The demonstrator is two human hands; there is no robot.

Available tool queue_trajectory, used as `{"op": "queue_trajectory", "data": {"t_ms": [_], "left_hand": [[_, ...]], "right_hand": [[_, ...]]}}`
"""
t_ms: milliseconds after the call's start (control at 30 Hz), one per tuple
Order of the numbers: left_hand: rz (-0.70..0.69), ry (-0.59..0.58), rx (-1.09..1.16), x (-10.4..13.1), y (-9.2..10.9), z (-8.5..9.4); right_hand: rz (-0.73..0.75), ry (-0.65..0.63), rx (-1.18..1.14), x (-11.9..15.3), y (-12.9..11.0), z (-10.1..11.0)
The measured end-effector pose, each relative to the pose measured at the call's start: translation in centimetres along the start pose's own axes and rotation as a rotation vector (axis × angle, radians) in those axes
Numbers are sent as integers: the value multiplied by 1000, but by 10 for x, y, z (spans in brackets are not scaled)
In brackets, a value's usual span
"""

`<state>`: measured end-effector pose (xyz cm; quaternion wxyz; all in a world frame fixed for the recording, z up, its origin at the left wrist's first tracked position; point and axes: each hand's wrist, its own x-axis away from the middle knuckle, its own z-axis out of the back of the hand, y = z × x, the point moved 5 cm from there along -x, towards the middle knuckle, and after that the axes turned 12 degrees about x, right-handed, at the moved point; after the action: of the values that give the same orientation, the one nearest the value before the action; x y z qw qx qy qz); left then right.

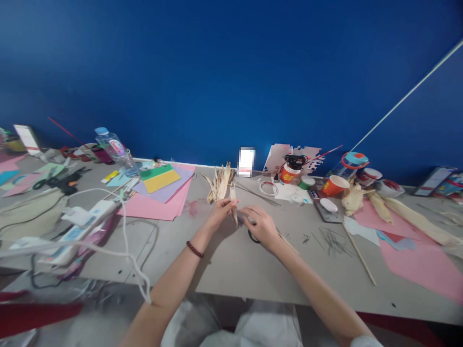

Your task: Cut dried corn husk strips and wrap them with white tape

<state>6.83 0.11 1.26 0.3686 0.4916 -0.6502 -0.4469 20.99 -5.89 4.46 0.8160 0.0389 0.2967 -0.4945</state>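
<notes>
Near the middle of the table, my left hand (220,213) pinches a pale strip of dried corn husk (234,212) that stands upright between thumb and fingers. Close on its right is my right hand (262,225), curled around black-handled scissors (254,237). One handle loop shows below the palm; the blades are hidden or too blurred to make out. Just behind my left hand lies a bunch of dried corn husks (219,184).
Left are coloured paper sheets (155,206), a water bottle (112,144) and a power strip (81,231) with a white cable. Right are tape (268,188), orange paper cups (334,185), thin wires (334,241), a stick (361,258) and more husks (415,217). A phone (246,161) stands by the blue wall.
</notes>
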Motion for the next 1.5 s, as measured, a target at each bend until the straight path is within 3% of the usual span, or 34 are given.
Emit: {"op": "queue_trajectory", "data": {"t_ms": [200, 333, 433, 600, 700, 900, 1033, 1300, 1400, 1500], "left_hand": [[-25, -3, -90, -1, 0, 1], [-34, -4, -108, -4, -1, 2], [-15, -15, -44, -5, -2, 3], [-17, -23, -57, -5, 0, 5], [-24, -8, -103, -5, 2, 8], [-17, 70, -144, -6, 4, 18], [-47, 118, -193, -5, 8, 24], [-124, 177, -241, -3, 17, 22], [-160, 206, -240, 0, 25, 21], [-172, 240, -216, 2, 28, 21]], "right_hand": [[-300, -1, 31, 16, 55, 17], [-379, 17, -21, 27, 77, 21], [-362, -41, -55, 27, 67, 19], [-311, -349, -20, 30, 34, 3], [-341, -399, 73, 34, 29, 1], [-378, -417, 110, 39, 30, 1], [-325, -410, 72, 37, 27, 1], [-370, -401, 57, 38, 33, 5], [-427, -331, -102, 37, 41, 9], [-586, -281, -505, 39, 56, 5]]}}
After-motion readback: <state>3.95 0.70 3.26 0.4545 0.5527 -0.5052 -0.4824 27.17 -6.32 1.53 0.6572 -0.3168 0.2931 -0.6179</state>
